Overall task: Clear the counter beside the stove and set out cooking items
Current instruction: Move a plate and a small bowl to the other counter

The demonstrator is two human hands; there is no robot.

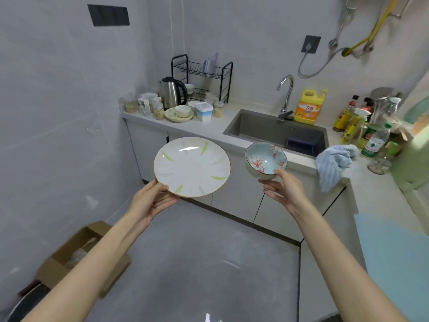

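Both arms are out over the floor, each carrying crockery! The left hand (152,202) grips a white plate (192,166) with green leaf marks by its near-left rim, tilted up toward the camera. The right hand (284,188) holds a blue flowered bowl (266,161) from below, thumb hooked over the near rim. Both pieces hang in the air, short of the desk (222,122). Far behind sit a sink (276,130), a kettle (173,92), a dish rack (202,79), and right of the sink a striped blue cloth (334,162) drapes over the desk edge.
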